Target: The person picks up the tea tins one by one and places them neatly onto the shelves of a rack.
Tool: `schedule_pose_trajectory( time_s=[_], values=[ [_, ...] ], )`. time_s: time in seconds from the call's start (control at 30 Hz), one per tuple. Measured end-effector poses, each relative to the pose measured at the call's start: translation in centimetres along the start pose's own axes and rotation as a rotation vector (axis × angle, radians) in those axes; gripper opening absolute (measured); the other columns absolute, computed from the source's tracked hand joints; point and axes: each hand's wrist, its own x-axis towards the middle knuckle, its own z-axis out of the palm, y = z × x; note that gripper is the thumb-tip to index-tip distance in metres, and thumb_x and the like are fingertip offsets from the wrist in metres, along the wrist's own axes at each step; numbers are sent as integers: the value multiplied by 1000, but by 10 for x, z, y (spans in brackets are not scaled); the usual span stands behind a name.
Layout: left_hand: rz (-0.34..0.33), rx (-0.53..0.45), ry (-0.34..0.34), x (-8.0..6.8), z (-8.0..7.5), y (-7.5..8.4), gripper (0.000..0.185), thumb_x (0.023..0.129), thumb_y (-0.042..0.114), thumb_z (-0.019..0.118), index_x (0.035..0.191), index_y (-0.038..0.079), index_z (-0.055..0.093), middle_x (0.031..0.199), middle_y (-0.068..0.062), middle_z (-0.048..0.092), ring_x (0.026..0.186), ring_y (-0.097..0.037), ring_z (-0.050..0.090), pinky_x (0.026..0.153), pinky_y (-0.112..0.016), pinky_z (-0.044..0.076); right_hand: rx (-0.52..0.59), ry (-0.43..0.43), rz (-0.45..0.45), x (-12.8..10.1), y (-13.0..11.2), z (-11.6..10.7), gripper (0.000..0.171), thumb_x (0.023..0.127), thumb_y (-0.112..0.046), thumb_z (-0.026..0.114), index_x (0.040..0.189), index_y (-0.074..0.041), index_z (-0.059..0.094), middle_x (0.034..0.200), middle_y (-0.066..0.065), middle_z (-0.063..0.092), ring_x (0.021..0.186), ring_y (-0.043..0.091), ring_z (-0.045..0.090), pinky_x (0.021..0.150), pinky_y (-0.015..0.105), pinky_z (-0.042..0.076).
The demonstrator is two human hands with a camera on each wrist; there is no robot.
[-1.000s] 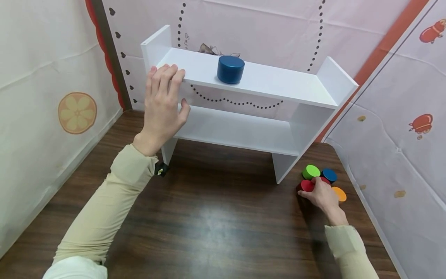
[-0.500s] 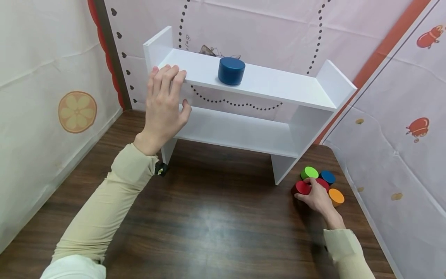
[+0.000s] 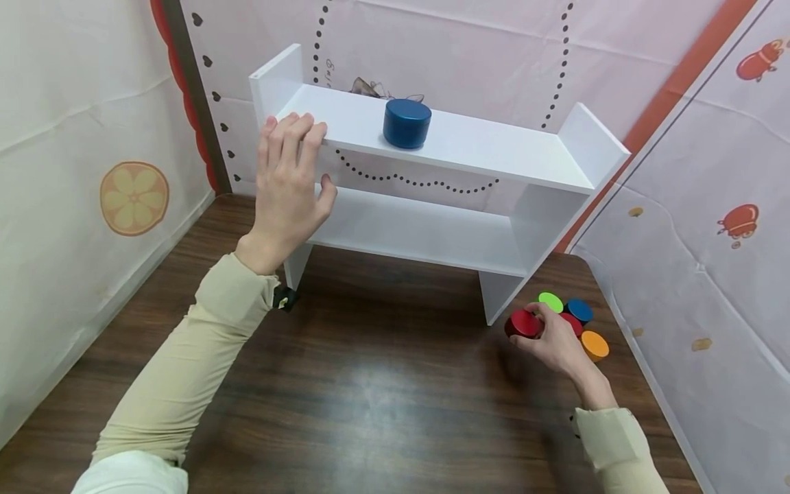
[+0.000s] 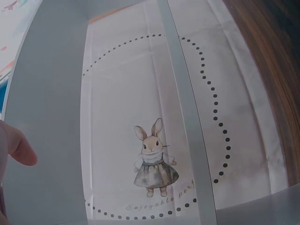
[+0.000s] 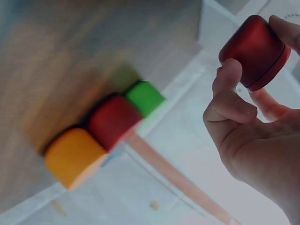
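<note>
My right hand (image 3: 560, 344) pinches a small red round tin (image 3: 522, 323) between thumb and fingers, beside the foot of the white shelf unit (image 3: 426, 237). In the right wrist view a lid seam shows on this tin (image 5: 253, 52), held well apart from the other tins. My left hand (image 3: 286, 185) rests on the front edge of the top shelf near its left end, fingers laid over the board and thumb out below it. Only the thumb (image 4: 21, 145) and a bit of that hand show in the left wrist view. A larger blue tin (image 3: 407, 124) stands upright on the top shelf.
Right of the unit, a green tin (image 3: 550, 302), a small blue tin (image 3: 579, 311), another red tin (image 3: 572, 324) and an orange tin (image 3: 595, 346) cluster on the dark wooden table (image 3: 370, 398). Printed cloth walls (image 3: 697, 274) surround the table on three sides.
My right hand has drawn the red tin left, away from the group and closer to the shelf unit's foot. My left hand stays on the top shelf's edge.
</note>
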Motion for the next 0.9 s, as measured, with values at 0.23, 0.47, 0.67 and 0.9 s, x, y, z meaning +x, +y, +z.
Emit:
schedule_pose_trajectory(
  time_s=[0.23,0.47,0.67,0.9],
  values=[
    [-1,-1,2,0,-1,-1,59,80,7,59,137,4,43,142,-17,43,139,-31,31,124,-42,10,5,40,-115,-4,-28,-9,73,71,-25,82,131,-5,45,122,18,57,103,30,55,74,37,58],
    [3,-9,1,0,-1,0,60,80,6,59,137,5,43,142,-17,43,139,-31,31,124,-42,10,-9,36,-171,-5,-54,-15,75,71,-30,83,131,-8,46,118,13,58,94,26,56,67,27,54],
    [9,-5,-2,1,-1,0,59,80,7,59,137,5,43,142,-17,43,139,-31,31,124,-42,10,-11,52,-237,-5,-72,-18,74,71,-30,83,132,-10,47,116,9,59,88,24,56,65,23,53],
    [13,-6,7,1,0,0,59,80,7,59,137,5,43,142,-17,43,139,-31,31,124,-42,10,-15,77,-303,-4,-93,-28,73,72,-29,83,133,-13,46,114,5,58,87,21,54,66,23,52]
  ],
)
